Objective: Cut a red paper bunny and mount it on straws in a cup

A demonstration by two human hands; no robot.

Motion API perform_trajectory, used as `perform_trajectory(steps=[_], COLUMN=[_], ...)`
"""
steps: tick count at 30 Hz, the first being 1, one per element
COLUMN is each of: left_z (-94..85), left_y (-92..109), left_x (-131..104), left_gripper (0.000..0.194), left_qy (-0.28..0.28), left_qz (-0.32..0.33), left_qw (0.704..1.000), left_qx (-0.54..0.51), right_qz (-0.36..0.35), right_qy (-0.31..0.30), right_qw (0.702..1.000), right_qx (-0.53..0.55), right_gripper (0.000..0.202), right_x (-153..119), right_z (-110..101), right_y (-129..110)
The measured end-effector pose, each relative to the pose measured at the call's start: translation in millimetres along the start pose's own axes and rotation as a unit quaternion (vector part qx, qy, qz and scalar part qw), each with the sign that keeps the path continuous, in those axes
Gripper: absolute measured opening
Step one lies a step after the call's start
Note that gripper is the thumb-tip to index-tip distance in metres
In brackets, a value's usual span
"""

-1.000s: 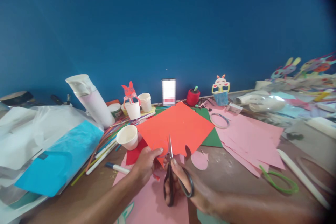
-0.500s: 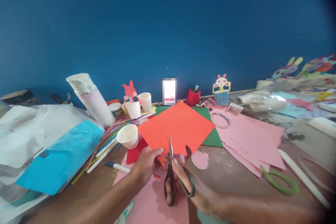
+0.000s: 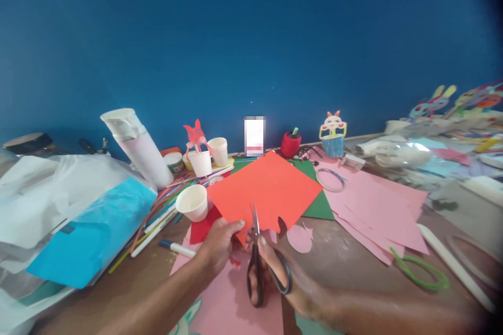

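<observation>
An orange-red sheet of paper [image 3: 267, 183] is held up in front of me, with a drawn outline near its lower left edge and a notch cut in its lower right edge. My left hand [image 3: 218, 243] pinches its lower left part, thumb on top. My right hand [image 3: 271, 267] grips black-handled scissors [image 3: 255, 267], fingers through the loops. The blades point away from me at the paper's lower edge, right of my left thumb. Beneath lies pink paper [image 3: 236, 303], and a pink cut-out [image 3: 299, 238] sits to the right.
White paper cups [image 3: 192, 203], pens and a white bottle [image 3: 142, 154] stand on the left beside plastic-wrapped blue paper [image 3: 94, 230]. Pink sheets [image 3: 373, 204], a tape ring [image 3: 330, 180] and a green loop [image 3: 422, 272] lie right. A blue wall [image 3: 251, 52] rises behind.
The view has shifted very slightly. Both hands, the orange-red paper and the scissors keep nearly the same positions.
</observation>
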State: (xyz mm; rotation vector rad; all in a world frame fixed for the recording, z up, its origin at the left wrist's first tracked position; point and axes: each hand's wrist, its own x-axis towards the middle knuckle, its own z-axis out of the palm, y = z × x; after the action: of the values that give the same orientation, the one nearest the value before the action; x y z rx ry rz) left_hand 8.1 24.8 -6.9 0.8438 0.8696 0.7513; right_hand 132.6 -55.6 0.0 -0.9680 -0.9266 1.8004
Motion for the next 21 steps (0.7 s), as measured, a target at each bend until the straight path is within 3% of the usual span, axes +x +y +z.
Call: perform_trajectory(steps=[21], left_z=[-1.5], left_y=[1.4], left_x=[-0.8], left_gripper=[0.019], left_qy=[0.013], left_qz=[-0.014], left_qw=[0.999], left_qx=[0.033], right_qz=[0.001], right_qy=[-0.014], right_qw=[0.999], right_qx=[-0.038], right_gripper=[0.044], right_x=[-0.9], right_z=[-3.8], right_y=[-7.6])
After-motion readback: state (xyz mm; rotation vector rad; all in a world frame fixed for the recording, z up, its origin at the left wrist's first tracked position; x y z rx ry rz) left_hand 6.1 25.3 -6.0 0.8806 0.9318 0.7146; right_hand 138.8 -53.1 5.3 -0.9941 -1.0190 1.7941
